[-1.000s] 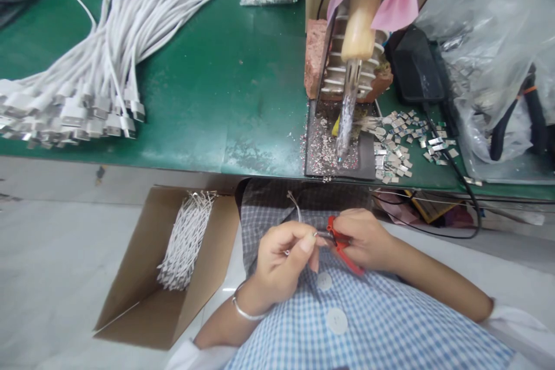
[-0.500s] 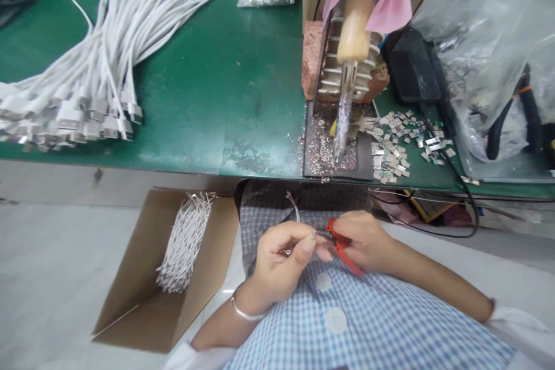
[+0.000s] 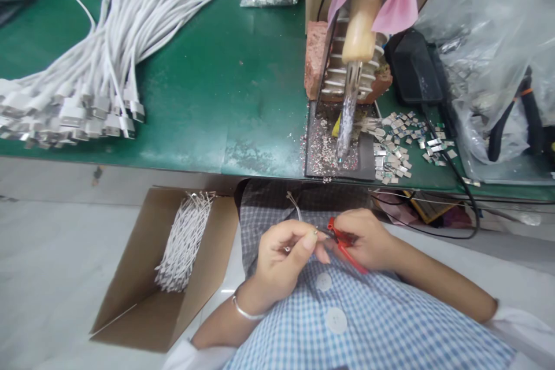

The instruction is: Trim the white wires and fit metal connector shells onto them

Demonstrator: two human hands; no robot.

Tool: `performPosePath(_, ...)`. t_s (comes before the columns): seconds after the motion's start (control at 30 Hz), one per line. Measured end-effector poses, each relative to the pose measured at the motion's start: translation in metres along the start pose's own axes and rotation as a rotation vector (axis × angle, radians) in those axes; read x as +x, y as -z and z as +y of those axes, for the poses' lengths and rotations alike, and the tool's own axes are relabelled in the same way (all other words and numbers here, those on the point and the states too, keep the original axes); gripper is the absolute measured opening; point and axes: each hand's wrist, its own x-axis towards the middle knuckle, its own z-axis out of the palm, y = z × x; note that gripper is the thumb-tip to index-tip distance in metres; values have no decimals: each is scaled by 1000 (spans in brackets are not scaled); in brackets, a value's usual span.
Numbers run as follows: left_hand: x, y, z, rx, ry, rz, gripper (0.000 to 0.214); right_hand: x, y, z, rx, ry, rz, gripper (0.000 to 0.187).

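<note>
Above my lap, my left hand [image 3: 281, 260] pinches a short white cable [image 3: 295, 206] between thumb and fingers. One length of it sticks up behind the fingers, and a tiny end shows at the thumb tip. My right hand [image 3: 368, 238] is closed around a pair of red-handled pliers [image 3: 353, 258], possibly cutters. Their dark jaws point left at the cable end by my left thumb. Whether the jaws touch it is too small to make out.
A soldering iron [image 3: 350, 98] leans in its stand over the green table [image 3: 195, 104], beside small metal connectors [image 3: 392, 162]. White USB cables [image 3: 108, 52] lie at left. A cardboard box [image 3: 130, 277] below holds more white cables. Black-handled pliers [image 3: 532, 115] lie right.
The pliers in my right hand have shifted slightly right, away from the left thumb. My left hand keeps its pinch on the cable. The view has moved a little.
</note>
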Motion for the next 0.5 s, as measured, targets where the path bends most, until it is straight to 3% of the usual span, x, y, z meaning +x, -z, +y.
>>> performPosePath(0.23, -1, 1, 1, 22, 71, -5, 23, 0, 1, 5, -109, 62, -14, 32)
performPosePath(0.5, 1, 1, 3, -5, 37, -59, 16, 0, 5, 7, -135, 119, -34, 32)
